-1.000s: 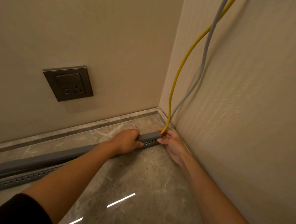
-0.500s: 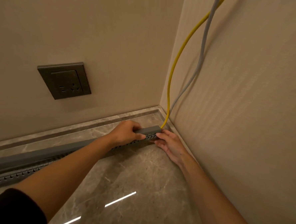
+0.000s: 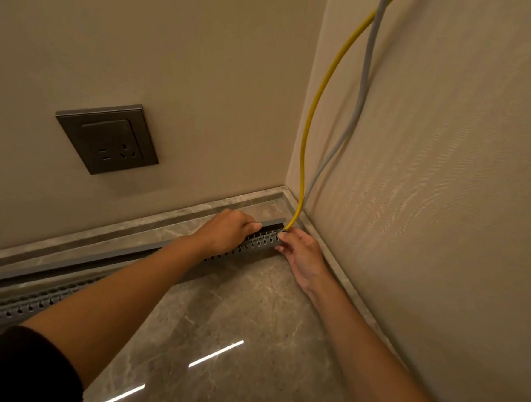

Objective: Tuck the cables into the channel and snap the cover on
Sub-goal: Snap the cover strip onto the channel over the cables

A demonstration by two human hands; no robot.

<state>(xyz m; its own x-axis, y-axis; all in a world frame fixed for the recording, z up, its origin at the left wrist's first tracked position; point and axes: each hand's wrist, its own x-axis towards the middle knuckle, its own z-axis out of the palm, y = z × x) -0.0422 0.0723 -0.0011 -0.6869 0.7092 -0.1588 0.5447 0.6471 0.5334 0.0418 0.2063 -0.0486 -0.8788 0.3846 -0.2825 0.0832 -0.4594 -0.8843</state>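
A long grey slotted channel point(image 3: 263, 241) lies on the stone floor along the back wall and ends near the corner. Its flat grey cover point(image 3: 67, 261) runs above it. The cover's right end point(image 3: 274, 222) stands slightly off the channel, with a dark gap under it. My left hand point(image 3: 228, 232) is curled over the cover close to that end. My right hand point(image 3: 301, 254) pinches the channel's end with its fingertips. A yellow cable point(image 3: 314, 110) drops from above into the channel's end. A grey cable point(image 3: 363, 82) hangs beside it down to the corner, where its lower end is hidden.
A dark wall socket point(image 3: 108, 138) sits on the back wall to the left. The right wall point(image 3: 445, 180) meets the back wall just past the channel's end. A raised stone skirting point(image 3: 163, 216) borders the polished floor point(image 3: 235, 323) below my arms.
My right hand has slid from the cable's entry down to the channel's slotted end. A dark gap now shows under the cover's right end. The view has shifted slightly.
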